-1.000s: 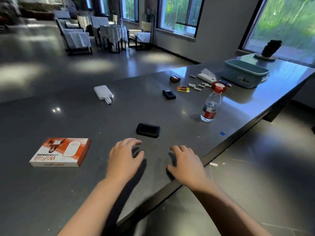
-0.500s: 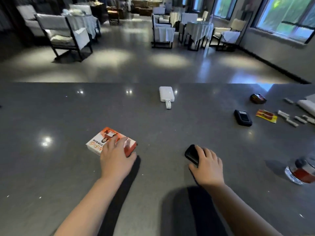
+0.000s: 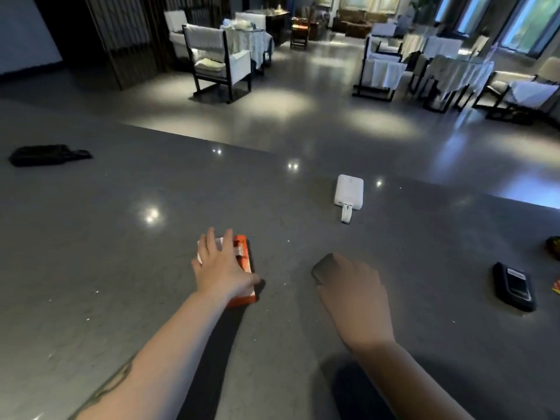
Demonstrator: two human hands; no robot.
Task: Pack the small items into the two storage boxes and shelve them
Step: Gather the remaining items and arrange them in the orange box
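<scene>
My left hand (image 3: 221,265) lies flat on top of an orange and white carton (image 3: 246,262) on the grey table (image 3: 106,283), fingers spread and straight, thumb along its right edge. My right hand (image 3: 354,298), blurred by motion, covers a small black case (image 3: 324,266) with fingers curled over it; only the case's far left end shows. A white power bank (image 3: 348,190) with a short looped cable lies farther out, between the two hands. No storage box is in view.
A black device (image 3: 513,287) lies at the right, with a colourful item (image 3: 554,247) at the frame edge beyond it. A black pouch (image 3: 45,154) sits far left. Past the table's far edge are chairs and covered tables.
My view swung left, so the bottle and the teal box left the frame. My left hand slid fully onto the carton, and my right hand closed over the black case.
</scene>
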